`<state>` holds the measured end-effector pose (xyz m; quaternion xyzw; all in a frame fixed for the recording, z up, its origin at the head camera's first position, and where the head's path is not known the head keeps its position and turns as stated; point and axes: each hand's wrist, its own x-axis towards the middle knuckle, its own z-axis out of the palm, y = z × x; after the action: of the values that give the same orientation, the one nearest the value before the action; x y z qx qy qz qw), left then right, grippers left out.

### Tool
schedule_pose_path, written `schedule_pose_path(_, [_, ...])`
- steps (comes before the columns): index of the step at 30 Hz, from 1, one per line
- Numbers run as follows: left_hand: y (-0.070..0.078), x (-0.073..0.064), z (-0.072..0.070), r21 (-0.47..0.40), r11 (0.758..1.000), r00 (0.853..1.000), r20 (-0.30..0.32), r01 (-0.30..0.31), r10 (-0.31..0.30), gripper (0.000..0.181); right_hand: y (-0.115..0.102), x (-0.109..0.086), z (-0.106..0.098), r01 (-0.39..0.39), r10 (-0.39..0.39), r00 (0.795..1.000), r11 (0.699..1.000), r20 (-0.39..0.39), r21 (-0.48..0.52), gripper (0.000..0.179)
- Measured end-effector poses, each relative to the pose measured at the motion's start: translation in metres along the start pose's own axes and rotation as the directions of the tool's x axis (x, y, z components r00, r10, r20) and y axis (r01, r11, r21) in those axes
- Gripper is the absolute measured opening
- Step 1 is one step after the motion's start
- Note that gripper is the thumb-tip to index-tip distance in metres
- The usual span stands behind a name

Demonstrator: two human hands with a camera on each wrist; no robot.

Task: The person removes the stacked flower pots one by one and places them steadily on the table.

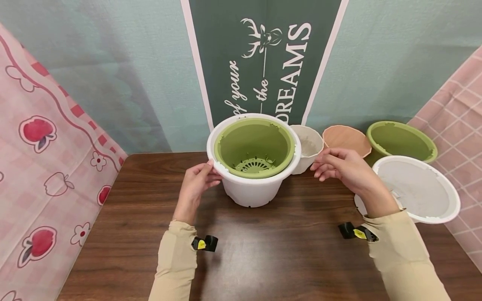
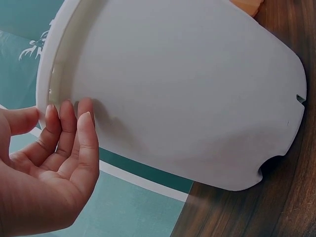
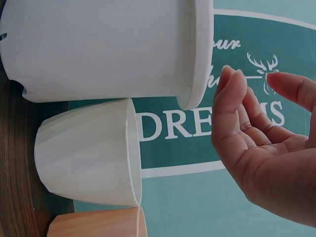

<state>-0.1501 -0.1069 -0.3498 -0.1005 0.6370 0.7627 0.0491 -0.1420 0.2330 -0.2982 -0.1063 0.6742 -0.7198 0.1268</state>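
Note:
A large white flowerpot [image 1: 251, 192] stands upright at the back of the table, with a green pot [image 1: 260, 144] nested inside it. Slots show in the green pot's bottom. My left hand [image 1: 197, 184] holds the white pot's rim at its left side, thumb on the rim and fingertips beneath it, as the left wrist view also shows. My right hand [image 1: 344, 169] is in the air to the right, its fingers loosely bent around nothing. Close by it are a small cream faceted pot [image 3: 91, 153] and a small peach pot [image 1: 346, 140].
At the right, another green pot [image 1: 403, 140] stands behind a wide white pot [image 1: 418, 190], which is partly hidden by my right forearm. A teal cloth [image 1: 124, 92] hangs behind the wooden table [image 1: 263, 255]. Pink cloths hang on both sides.

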Motion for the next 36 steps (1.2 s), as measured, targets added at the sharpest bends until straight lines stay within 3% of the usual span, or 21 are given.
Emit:
schedule_pose_path(18, [-0.0007,-0.0003,0.0025,0.009,1.0,1.0,0.003,-0.011,0.011,0.026,0.0035,-0.0004,0.0006,-0.019,0.019,1.0,0.999,0.016,-0.032,0.012])
schedule_pose_path(26, [-0.0004,-0.0033,0.0043,-0.004,1.0,0.999,0.032,0.008,-0.008,0.031,0.0049,-0.0016,-0.0002,-0.034,0.035,0.999,0.998,0.012,-0.054,0.013])
schedule_pose_path(36, [0.0029,-0.0035,0.0074,0.028,0.999,0.999,0.025,0.024,-0.025,0.038,0.0048,0.0,0.0017,-0.059,0.058,0.998,0.995,-0.012,-0.08,0.012])
